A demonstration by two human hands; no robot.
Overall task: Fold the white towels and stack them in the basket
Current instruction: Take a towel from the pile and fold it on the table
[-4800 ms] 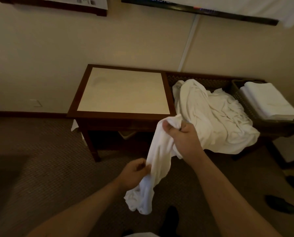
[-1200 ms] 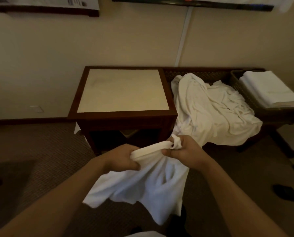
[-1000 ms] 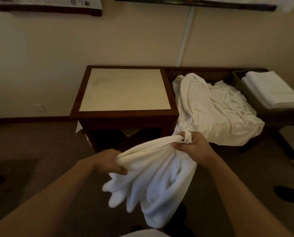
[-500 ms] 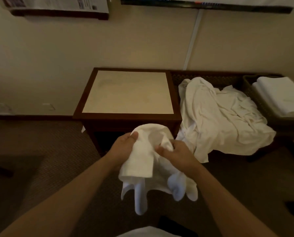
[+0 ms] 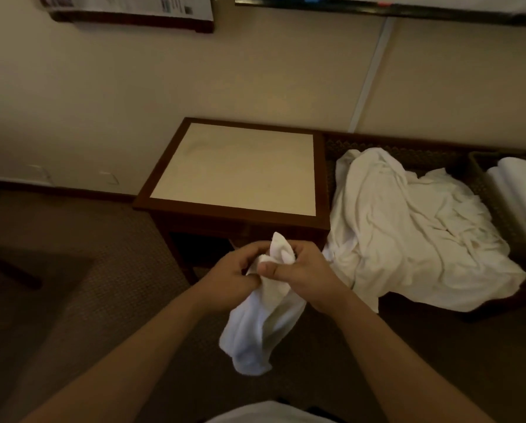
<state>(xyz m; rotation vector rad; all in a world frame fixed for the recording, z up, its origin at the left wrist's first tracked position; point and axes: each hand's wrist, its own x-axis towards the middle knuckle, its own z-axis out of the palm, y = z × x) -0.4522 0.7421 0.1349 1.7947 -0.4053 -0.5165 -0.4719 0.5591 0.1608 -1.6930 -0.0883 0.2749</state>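
Towel (image 5: 263, 315) is gripped in a bunch by the left hand (image 5: 229, 277) and right hand (image 5: 301, 276), hanging in front of the table (image 5: 231, 209). Two corners should probably be found and spread before folding; the basket (image 5: 481, 181) waits right.

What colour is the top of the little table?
The table top is pale cream, framed in dark wood; head view.

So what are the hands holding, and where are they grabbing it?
Both the left hand and right hand grip a white towel at its bunched top; the rest hangs below.
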